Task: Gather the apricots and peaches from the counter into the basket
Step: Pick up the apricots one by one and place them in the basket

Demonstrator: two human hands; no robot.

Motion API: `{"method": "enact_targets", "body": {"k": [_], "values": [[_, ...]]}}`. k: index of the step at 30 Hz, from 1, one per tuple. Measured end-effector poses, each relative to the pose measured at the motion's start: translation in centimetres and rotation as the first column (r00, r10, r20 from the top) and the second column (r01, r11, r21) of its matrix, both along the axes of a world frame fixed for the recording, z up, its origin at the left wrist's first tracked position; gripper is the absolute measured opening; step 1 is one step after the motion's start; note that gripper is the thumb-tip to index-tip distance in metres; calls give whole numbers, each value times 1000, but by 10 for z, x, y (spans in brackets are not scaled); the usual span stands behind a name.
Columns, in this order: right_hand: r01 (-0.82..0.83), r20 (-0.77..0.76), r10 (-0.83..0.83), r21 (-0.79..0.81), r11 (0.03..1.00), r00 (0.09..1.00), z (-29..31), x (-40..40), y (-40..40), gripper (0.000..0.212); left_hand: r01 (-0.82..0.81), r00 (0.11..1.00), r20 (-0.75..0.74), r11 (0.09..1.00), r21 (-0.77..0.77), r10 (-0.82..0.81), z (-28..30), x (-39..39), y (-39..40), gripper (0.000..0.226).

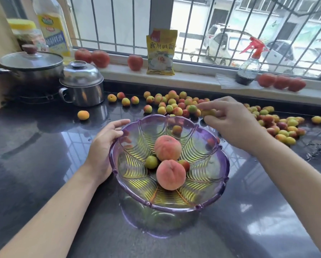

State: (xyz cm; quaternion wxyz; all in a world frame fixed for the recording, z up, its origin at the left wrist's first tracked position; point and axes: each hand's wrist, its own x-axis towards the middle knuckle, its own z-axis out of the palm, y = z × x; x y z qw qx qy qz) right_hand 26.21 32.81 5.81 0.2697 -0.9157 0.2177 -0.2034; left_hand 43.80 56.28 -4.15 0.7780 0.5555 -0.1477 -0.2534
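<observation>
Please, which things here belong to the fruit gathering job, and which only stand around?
Belong: basket, two peaches in it, apricots on the counter, left hand, right hand.

Only around: pot, steel mug, oil bottle, yellow packet, spray bottle.

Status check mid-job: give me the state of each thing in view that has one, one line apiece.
Purple translucent plastic basket: upright on the counter, holding two peaches and a few apricots.
Left hand: grips the basket rim.
Right hand: pinches a small yellow-green apricot at the pile.
Glass-lidded steel pot: lid on.
Small domed steel pot: lid on.
Red-triggered spray bottle: upright on the sill.
</observation>
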Motion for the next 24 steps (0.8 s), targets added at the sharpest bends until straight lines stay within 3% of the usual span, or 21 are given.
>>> {"method": "enact_targets", "body": {"k": [4, 8, 11, 15, 21, 24], "values": [[-410, -147, 396, -73, 909, 906, 5, 18, 68, 38, 9, 1000, -15, 1000, -13, -9, -1, 0, 1, 36], [-620, -363, 504, -411, 668, 784, -22, 39, 107, 23, 8, 999, -35, 1000, -27, -9, -1, 0, 1, 36], [-661, -442, 492, -523, 537, 750, -35, 49, 114, 21, 9, 999, -43, 999, -39, -11, -1, 0, 0, 36], [-654, -517, 400, -602, 459, 756, -46, 53, 116, 18, 13, 999, -43, 999, -48, -15, -2, 2, 0, 35], [-626, -521, 352, -583, 518, 777, -51, 50, 119, 25, 16, 999, -45, 998, -60, -18, -3, 3, -1, 34], [-626, -523, 348, -601, 497, 778, -51, 48, 120, 21, 13, 999, -39, 998, -61, -15, -3, 3, -1, 34]]}}
